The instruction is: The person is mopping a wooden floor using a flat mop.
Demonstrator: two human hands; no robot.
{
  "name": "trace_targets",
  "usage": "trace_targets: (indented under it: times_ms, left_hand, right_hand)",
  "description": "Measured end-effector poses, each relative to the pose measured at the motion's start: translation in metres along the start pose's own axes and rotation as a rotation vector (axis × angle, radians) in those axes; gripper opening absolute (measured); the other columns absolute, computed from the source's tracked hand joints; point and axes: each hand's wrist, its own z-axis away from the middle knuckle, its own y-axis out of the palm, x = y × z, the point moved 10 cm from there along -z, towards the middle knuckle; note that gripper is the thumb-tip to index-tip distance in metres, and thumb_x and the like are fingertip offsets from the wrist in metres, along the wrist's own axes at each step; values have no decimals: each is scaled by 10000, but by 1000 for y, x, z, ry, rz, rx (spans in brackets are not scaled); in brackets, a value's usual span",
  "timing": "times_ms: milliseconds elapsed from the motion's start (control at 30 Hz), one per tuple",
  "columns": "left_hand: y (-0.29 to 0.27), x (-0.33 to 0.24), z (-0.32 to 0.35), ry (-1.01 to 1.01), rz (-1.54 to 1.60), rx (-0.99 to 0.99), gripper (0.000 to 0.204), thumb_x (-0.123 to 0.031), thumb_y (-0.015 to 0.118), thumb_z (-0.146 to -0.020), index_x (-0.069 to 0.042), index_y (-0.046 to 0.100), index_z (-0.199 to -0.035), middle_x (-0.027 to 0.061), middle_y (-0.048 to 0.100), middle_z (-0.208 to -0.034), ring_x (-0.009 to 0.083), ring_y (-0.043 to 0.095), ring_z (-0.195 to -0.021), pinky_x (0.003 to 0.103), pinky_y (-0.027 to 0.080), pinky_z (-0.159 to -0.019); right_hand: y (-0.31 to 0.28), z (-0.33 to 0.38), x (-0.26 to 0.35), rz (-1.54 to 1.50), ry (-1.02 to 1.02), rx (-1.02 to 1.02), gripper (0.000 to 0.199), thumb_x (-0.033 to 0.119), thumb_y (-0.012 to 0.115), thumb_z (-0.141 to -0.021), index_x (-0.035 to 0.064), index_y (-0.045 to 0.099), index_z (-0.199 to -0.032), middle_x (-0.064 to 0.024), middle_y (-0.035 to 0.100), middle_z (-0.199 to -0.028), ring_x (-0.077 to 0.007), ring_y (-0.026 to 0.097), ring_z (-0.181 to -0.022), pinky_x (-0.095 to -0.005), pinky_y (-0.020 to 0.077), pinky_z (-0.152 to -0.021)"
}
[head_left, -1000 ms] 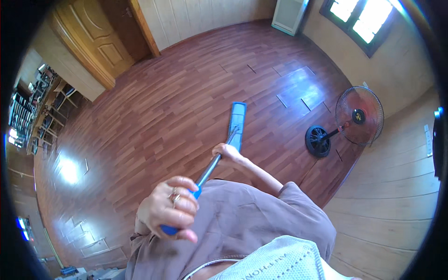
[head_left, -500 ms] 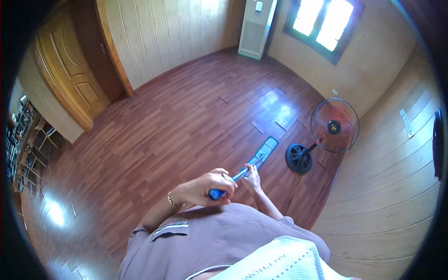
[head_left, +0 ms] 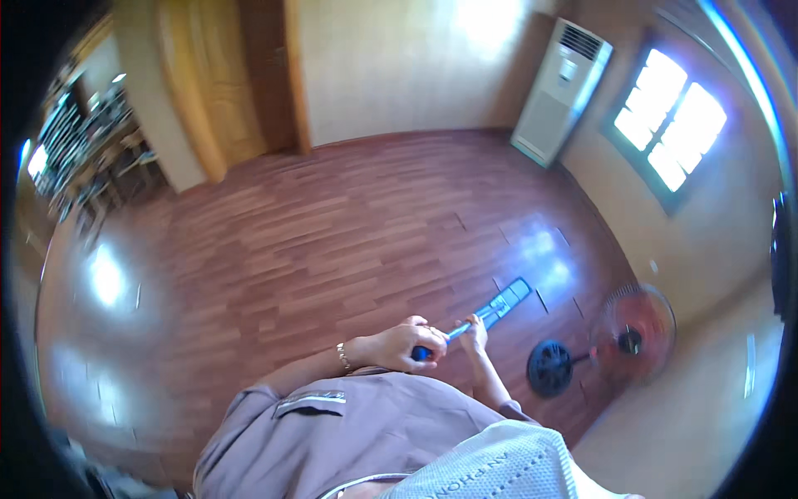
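Observation:
A flat mop (head_left: 509, 296) with a blue rectangular head lies on the wood floor in front of me, and its pole slopes back toward my body. My left hand (head_left: 407, 344), with a gold bracelet at the wrist, is closed around the top of the pole, where a dark blue end cap shows below the fingers. Farther down, my right hand (head_left: 474, 334) grips the same pole close to the mop head. Part of the pole is hidden by my hands.
A standing fan (head_left: 629, 341) with a round black base is at the right, near the wall. Ahead are a tall white air conditioner (head_left: 555, 96) and a bright window (head_left: 670, 116). A wooden door (head_left: 229, 79) and a cluttered table (head_left: 108, 145) are at the left.
My view has tilted up and turned, so the room appears shifted. The mop head has slid forward over the floor, beside the bright reflection. Both hands keep their hold on the pole.

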Motion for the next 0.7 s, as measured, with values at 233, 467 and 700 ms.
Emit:
trace_targets:
  times_ms: [233,467,700]
  left_hand:
    - [3,4,-41,-88,-122,-270,120,-184,680,-826,-81,619,-817,30,669,-916,194,609,-1052,477,307,-991]
    - [-41,-28,-34,-123,-438,-668,134,-162,722,-748,-67,630,-723,69,646,-740,279,601,-723,425,411,-852]
    - [-56,-117,-33,42,-662,-889,309,-235,773,-705,-115,534,-552,54,570,-579,287,572,-684,388,452,-695]
  right_hand:
    - [24,-86,5,-33,-336,169,249,265,776,-705,139,587,-806,-85,629,-823,-309,627,-803,-404,513,-700]
    - [53,-100,133,72,-684,493,184,321,665,-766,161,660,-857,-79,686,-908,-306,661,-868,-424,512,-726]
    - [58,-44,231,190,-1107,654,228,369,572,-829,159,655,-857,-124,682,-850,-358,652,-824,-470,510,-706]
